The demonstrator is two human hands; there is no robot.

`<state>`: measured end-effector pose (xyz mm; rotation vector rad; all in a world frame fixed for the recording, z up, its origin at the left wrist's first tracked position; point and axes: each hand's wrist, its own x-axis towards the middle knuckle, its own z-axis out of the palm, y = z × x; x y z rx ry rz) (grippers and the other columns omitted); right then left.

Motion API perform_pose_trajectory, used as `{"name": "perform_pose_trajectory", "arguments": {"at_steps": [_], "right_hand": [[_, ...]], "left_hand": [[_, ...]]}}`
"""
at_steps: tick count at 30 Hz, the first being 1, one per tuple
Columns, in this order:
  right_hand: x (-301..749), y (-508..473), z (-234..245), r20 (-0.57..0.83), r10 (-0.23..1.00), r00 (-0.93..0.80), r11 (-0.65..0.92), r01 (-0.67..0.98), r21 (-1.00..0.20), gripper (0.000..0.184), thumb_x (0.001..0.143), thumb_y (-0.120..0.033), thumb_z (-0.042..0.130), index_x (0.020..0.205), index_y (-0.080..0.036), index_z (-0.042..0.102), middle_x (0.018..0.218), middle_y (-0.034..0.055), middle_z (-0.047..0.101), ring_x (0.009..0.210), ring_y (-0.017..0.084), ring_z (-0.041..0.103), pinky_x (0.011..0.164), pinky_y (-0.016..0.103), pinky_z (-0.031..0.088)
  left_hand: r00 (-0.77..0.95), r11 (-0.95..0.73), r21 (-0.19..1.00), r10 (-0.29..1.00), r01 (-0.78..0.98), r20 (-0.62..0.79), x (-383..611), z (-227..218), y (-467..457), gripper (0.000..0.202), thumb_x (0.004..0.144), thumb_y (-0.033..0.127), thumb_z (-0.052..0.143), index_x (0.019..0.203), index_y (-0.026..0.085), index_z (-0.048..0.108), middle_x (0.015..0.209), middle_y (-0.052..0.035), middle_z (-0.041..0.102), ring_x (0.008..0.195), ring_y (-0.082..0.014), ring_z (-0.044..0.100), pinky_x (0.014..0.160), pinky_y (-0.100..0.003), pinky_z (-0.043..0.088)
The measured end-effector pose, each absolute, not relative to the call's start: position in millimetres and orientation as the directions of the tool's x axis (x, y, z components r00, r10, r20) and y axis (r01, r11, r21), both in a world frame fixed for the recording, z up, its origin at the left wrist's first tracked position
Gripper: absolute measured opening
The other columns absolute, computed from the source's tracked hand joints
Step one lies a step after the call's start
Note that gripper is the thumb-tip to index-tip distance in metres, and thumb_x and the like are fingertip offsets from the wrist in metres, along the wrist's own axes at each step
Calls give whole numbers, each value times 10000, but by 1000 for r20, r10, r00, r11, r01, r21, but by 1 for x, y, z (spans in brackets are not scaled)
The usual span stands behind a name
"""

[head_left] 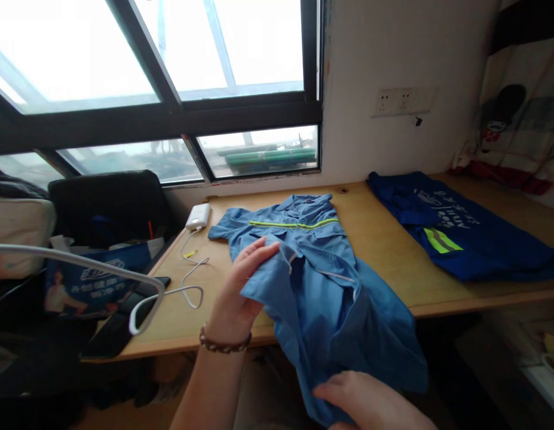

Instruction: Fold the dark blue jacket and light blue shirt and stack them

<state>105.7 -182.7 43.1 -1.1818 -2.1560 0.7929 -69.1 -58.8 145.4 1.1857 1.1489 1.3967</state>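
Observation:
A light blue work garment (321, 280) with a yellow-green stripe lies across the wooden table (384, 239), its lower part hanging over the front edge. My left hand (238, 292), with a beaded bracelet on the wrist, pinches a folded edge of the garment near its middle. My right hand (370, 403) grips the hanging hem at the bottom of the view, its fingers partly hidden by cloth.
A dark blue garment (465, 230) with white lettering lies on the table's right side. A white power bank (198, 216) with a cable (191, 280) sits at the left, near a phone (158, 282). A black chair (110, 206) and bags stand left.

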Motion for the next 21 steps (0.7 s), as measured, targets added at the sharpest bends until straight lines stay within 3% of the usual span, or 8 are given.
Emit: {"name": "perform_pose_trajectory", "arguments": {"at_steps": [2, 5, 7, 9, 13, 17, 19, 21], "right_hand": [[111, -180, 44, 209, 902, -377, 400, 555, -729, 358, 711, -158, 552, 1040, -297, 582, 976, 11, 641, 846, 164, 610, 747, 215, 488], [126, -170, 36, 342, 936, -84, 325, 582, -746, 216, 785, -202, 485, 966, -252, 593, 958, 42, 629, 881, 180, 588, 768, 263, 482], [134, -161, 27, 392, 917, 71, 272, 606, -747, 169, 806, -223, 464, 910, -229, 596, 907, 56, 628, 852, 188, 586, 747, 283, 482], [138, -150, 20, 392, 913, 115, 240, 626, -742, 160, 812, -236, 460, 899, -212, 592, 882, 64, 624, 832, 191, 581, 734, 293, 479], [122, -127, 14, 349, 936, 44, 240, 645, -725, 168, 813, -219, 443, 900, -195, 585, 873, 65, 611, 831, 191, 568, 743, 312, 470], [87, -103, 10, 352, 936, 16, 234, 719, -655, 216, 783, -180, 459, 972, -177, 564, 950, 79, 591, 916, 212, 526, 815, 355, 438], [71, -90, 3, 357, 933, 40, 197, 775, -601, 260, 762, -151, 465, 1008, -164, 548, 1008, 98, 569, 967, 228, 496, 843, 375, 420], [63, -76, -7, 365, 927, 82, 142, 825, -547, 302, 744, -122, 461, 1036, -144, 535, 1047, 120, 548, 1015, 241, 465, 871, 389, 399]], "left_hand": [[257, 3, 1000, 966, 30, -11, -58, 143, -61, 213, 622, 358, 654, 710, 165, 630, 617, 4, 609, 542, -116, 566, 479, -181, 439], [730, -113, 930, 655, 349, -195, -48, 125, -69, 244, 663, 374, 622, 555, 160, 577, 421, 42, 500, 389, -80, 455, 383, -171, 334], [866, -304, 837, 370, 455, -337, -47, 111, -76, 349, 694, 377, 590, 433, 165, 501, 336, 47, 431, 328, -73, 397, 359, -182, 294], [870, -413, 766, 234, 492, -433, -49, 100, -79, 441, 736, 385, 537, 364, 169, 441, 310, 36, 421, 309, -77, 393, 367, -188, 301], [793, -395, 702, 438, 593, -423, -58, 93, -74, 456, 798, 387, 430, 399, 170, 464, 370, 10, 497, 315, -86, 432, 374, -186, 309], [671, -513, 620, 741, 594, -29, -56, 86, -54, 318, 817, 309, 411, 568, 172, 553, 502, -14, 564, 455, -118, 513, 453, -196, 333], [592, -580, 536, 787, 614, 173, -51, 72, -39, 210, 801, 221, 425, 656, 172, 567, 607, -38, 586, 572, -144, 538, 542, -217, 364], [558, -588, 476, 800, 654, 221, -49, 50, -22, 161, 778, 155, 428, 683, 165, 557, 647, -56, 573, 623, -162, 531, 598, -241, 374]]}}
